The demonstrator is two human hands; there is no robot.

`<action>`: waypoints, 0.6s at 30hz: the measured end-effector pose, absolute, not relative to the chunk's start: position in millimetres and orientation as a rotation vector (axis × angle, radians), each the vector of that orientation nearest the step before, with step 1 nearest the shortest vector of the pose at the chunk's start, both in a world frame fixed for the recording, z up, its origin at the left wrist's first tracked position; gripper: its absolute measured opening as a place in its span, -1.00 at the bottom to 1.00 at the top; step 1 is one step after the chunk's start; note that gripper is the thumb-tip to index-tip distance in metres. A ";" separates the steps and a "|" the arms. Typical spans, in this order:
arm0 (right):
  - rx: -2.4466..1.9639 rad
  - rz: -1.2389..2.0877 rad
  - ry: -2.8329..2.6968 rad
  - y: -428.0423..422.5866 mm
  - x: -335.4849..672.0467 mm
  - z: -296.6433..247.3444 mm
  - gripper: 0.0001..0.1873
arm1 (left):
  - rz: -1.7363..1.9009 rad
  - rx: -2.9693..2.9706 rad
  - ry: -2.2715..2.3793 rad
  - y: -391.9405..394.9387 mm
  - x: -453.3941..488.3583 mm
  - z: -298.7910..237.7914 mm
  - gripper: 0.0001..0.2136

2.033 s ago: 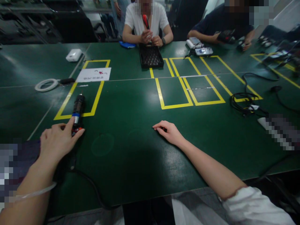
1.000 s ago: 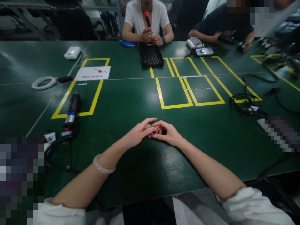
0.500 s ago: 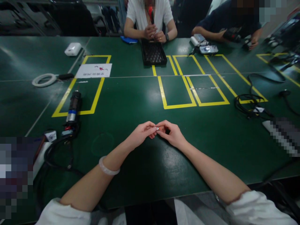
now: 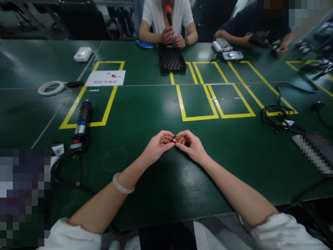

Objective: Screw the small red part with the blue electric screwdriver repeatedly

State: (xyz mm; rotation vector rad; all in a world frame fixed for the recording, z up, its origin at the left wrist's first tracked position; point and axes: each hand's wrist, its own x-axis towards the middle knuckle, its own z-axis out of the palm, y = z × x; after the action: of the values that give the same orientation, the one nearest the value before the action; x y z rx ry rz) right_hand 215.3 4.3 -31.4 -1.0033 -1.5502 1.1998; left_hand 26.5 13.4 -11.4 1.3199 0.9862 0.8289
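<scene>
A small red, white and orange piece (image 4: 174, 140) sits between my two hands, a little above the green table (image 4: 145, 114). It is too small for me to make out its kind. Thumb and fingers of my left hand (image 4: 159, 146) pinch its left end. On the other end, the fingertips of my right hand (image 4: 190, 146) close in the same way. The fingers cover part of the piece.
An electric screwdriver (image 4: 82, 119) with a cable lies at the left, near a printed sheet (image 4: 106, 78) and a white cable coil (image 4: 51, 88). Across the table, a person holds a red-and-black tool behind a black tray (image 4: 172, 67). Black cables (image 4: 277, 116) lie at the right.
My fingertips have drawn slightly apart, and more of the small piece shows between them. Across the table, the person's red-and-black tool shows higher.
</scene>
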 end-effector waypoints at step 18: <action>-1.070 1.341 -1.525 7.6 219.9 -30.3 -0.73 | 0.572 2.087 1.783 37.8 -113.9 58.8 -0.46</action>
State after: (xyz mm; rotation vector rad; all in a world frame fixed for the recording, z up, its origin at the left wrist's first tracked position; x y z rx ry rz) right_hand 219.9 7.6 -30.3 -1.0696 -1.5247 1.3412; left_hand -113.9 37.8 58.8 2.0875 1.7828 0.5717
